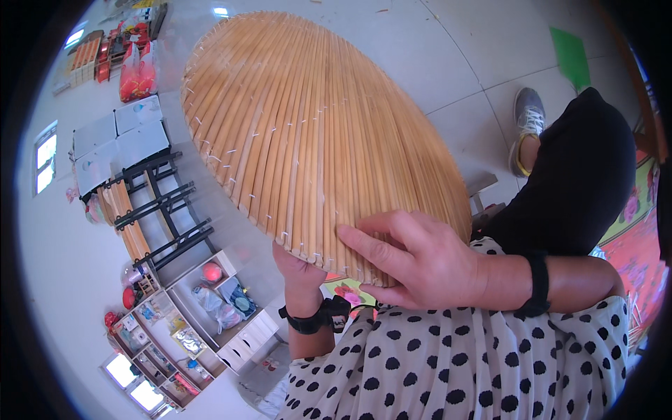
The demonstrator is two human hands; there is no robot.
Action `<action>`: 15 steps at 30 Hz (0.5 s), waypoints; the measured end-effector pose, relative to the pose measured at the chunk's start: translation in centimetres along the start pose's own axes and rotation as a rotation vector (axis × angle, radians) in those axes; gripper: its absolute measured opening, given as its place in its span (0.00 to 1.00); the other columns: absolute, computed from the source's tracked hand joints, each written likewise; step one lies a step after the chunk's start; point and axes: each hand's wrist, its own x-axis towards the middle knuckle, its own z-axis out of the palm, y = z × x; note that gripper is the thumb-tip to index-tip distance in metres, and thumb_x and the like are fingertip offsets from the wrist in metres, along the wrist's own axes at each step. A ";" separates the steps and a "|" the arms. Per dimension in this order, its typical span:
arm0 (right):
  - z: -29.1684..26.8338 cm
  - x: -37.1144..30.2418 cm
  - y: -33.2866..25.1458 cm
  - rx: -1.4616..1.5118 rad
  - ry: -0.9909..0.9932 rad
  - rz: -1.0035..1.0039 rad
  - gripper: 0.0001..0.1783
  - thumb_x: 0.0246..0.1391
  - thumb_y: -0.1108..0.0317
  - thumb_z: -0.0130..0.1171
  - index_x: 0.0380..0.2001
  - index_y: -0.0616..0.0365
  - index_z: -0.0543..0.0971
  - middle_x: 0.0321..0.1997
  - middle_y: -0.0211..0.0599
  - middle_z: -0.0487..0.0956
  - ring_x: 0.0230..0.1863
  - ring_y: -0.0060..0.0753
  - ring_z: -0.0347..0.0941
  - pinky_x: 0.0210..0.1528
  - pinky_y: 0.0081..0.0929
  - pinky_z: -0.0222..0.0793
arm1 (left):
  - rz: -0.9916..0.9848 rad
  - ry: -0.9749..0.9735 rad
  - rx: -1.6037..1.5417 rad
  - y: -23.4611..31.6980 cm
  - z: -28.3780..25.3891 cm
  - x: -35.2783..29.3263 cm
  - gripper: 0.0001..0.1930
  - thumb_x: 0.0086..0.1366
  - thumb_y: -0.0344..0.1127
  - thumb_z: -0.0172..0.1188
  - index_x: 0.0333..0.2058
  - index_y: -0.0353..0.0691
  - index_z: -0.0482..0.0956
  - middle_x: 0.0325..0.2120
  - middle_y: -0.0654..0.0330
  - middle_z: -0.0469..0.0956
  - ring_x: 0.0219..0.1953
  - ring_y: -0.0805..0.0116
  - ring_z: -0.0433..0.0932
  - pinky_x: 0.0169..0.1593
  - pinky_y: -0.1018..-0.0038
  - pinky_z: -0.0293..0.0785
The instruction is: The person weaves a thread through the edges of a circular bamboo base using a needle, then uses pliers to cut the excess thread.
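Note:
A large oval mat of tan straw-like stalks [322, 133], stitched with short white threads, stretches away from my lap at a tilt. My left hand [299, 269] holds it from below at the near left rim; its fingers are mostly hidden under the mat. Across the near end lies my right hand [420, 259], its index finger pressed on the stalks and the other visible digits bent at the rim, gripping the edge. Rows of white stitches run along the left rim and across the middle.
My dark-trousered leg [567, 182] and a grey shoe [530, 115] are at the right, near a green sheet [570, 56]. Floral cloth [633, 231] lies beside me. To the left stand folded tables [126, 140], a shelf unit [164, 343] and red bags [138, 73].

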 end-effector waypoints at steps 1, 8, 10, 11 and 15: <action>-0.1 0.0 0.0 -0.008 -0.008 0.004 0.40 0.45 0.61 0.69 0.62 0.62 0.70 0.46 0.40 0.70 0.40 0.42 0.74 0.42 0.35 0.74 | 0.003 0.000 0.011 0.1 0.0 0.0 0.23 0.57 0.40 0.69 0.50 0.36 0.80 0.45 0.54 0.83 0.48 0.59 0.83 0.54 0.65 0.76; -0.3 0.1 0.0 -0.023 -0.026 -0.016 0.40 0.43 0.62 0.69 0.62 0.63 0.71 0.47 0.40 0.70 0.38 0.39 0.74 0.40 0.33 0.74 | -0.035 -0.022 0.125 0.4 -0.1 -0.5 0.23 0.57 0.44 0.68 0.49 0.38 0.81 0.44 0.54 0.84 0.48 0.57 0.83 0.54 0.65 0.77; -0.3 0.1 0.0 -0.014 -0.028 -0.017 0.40 0.43 0.62 0.69 0.62 0.63 0.72 0.47 0.41 0.70 0.39 0.39 0.74 0.41 0.33 0.74 | -0.072 -0.077 0.176 0.1 -0.4 -0.9 0.27 0.54 0.46 0.70 0.51 0.39 0.81 0.48 0.53 0.83 0.50 0.58 0.83 0.55 0.65 0.76; -0.4 0.1 0.0 -0.009 -0.026 -0.020 0.40 0.43 0.63 0.69 0.61 0.63 0.72 0.47 0.41 0.70 0.39 0.39 0.75 0.41 0.33 0.75 | -0.073 -0.056 0.163 0.3 -0.3 -0.9 0.27 0.55 0.46 0.70 0.51 0.39 0.82 0.48 0.54 0.83 0.50 0.58 0.83 0.56 0.64 0.76; -0.3 0.1 -0.1 0.004 -0.008 -0.013 0.40 0.43 0.63 0.69 0.62 0.63 0.71 0.47 0.42 0.70 0.40 0.40 0.74 0.42 0.33 0.74 | -0.070 0.002 0.116 0.7 -0.2 -0.6 0.25 0.56 0.45 0.69 0.50 0.39 0.82 0.47 0.55 0.84 0.50 0.58 0.83 0.57 0.63 0.75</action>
